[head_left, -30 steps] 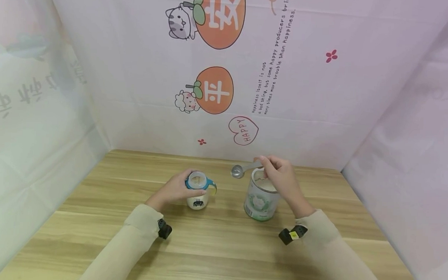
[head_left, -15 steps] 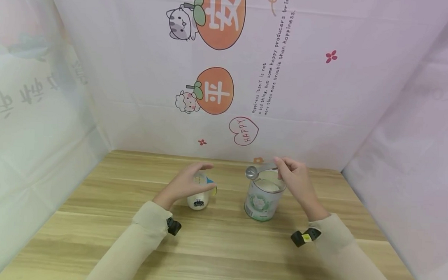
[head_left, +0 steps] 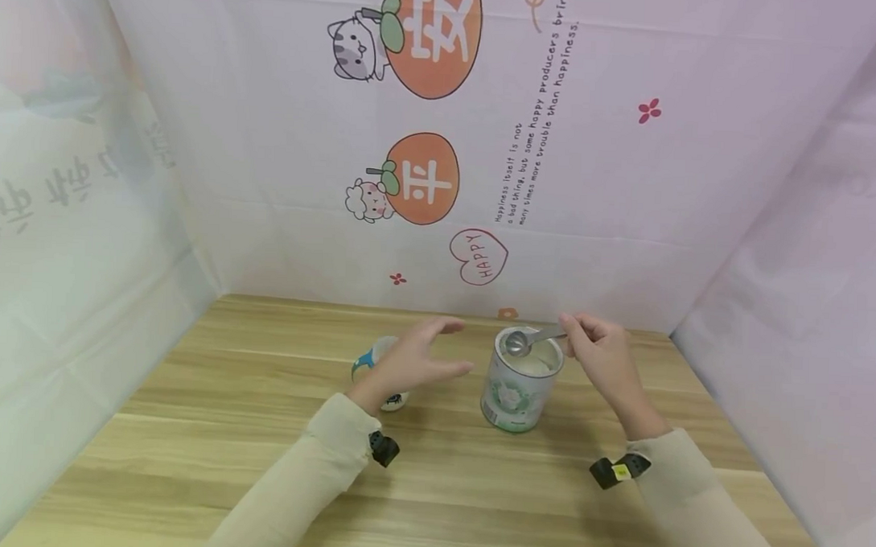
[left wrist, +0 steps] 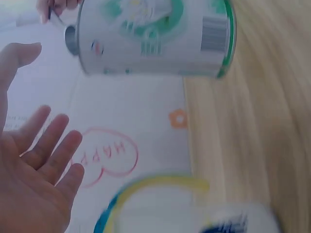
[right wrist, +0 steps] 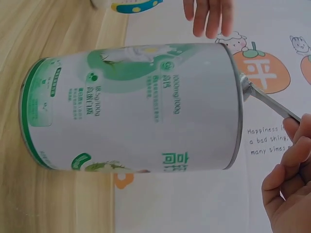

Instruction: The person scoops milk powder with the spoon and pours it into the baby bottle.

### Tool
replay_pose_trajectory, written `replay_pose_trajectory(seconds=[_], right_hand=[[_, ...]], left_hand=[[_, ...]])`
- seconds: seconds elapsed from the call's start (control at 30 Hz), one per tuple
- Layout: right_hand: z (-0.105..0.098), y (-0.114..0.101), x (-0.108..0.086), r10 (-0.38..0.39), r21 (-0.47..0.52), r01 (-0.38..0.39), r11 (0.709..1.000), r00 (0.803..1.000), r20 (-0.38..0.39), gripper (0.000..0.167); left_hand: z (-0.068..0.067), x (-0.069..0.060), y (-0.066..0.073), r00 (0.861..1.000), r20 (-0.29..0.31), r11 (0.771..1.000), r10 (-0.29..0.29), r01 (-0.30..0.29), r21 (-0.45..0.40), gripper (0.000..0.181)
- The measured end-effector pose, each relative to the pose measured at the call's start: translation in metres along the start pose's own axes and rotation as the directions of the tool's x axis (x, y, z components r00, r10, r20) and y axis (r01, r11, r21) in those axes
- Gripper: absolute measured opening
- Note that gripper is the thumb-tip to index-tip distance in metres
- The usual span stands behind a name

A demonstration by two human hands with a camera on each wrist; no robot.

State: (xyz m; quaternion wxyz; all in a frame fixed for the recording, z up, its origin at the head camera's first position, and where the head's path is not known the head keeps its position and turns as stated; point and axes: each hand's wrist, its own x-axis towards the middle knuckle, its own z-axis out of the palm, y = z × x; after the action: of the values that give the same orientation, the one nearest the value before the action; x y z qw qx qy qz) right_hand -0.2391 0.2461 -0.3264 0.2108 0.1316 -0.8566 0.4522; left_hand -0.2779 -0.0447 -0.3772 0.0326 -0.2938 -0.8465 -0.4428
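My right hand [head_left: 603, 361] pinches the handle end of a metal measuring spoon [head_left: 518, 344]. The spoon's bowl is at the mouth of a white-and-green milk powder can [head_left: 518, 399], which stands upright holding pale powder. Between the bottle and the can, my left hand [head_left: 419, 361] hovers with fingers spread and nothing in them. Behind that hand and wrist, a baby bottle [head_left: 396, 402] with a blue part is partly hidden. In the right wrist view the spoon [right wrist: 269, 103] meets the can's rim. The bottle [left wrist: 170, 218] looks blurred in the left wrist view.
All of this stands on a wood-grain table [head_left: 430, 490]. A printed white cloth wall [head_left: 288, 220] closes off the back, and pale cloth sides rise at left and right. Each wrist carries a black camera on a strap.
My left hand has let go of the bottle and moved right toward the can. My right hand has moved right, bringing the spoon from left of the can to its mouth.
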Motion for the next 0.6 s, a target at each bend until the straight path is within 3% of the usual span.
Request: replay_pose_trajectory(seconds=[0.13,0.3,0.6], right_hand=[[0.0,0.024,0.003,0.02,-0.006,-0.02,1.0,1.0,-0.011,0.037],[0.0,0.036,0.0,0.026,-0.011,-0.026,1.0,0.999,-0.034,0.041],[0.0,0.042,-0.004,-0.003,-0.048,0.001,0.999,0.999,-0.054,0.044]], left_hand=[[0.022,0.008,0.006,0.999,0.026,0.998,-0.042,0.043,-0.043,0.086],[0.052,0.016,0.008,0.994,0.047,0.991,-0.096,0.1,-0.094,0.104],[0.087,0.035,0.003,0.997,0.015,0.961,-0.076,0.077,-0.267,0.102]])
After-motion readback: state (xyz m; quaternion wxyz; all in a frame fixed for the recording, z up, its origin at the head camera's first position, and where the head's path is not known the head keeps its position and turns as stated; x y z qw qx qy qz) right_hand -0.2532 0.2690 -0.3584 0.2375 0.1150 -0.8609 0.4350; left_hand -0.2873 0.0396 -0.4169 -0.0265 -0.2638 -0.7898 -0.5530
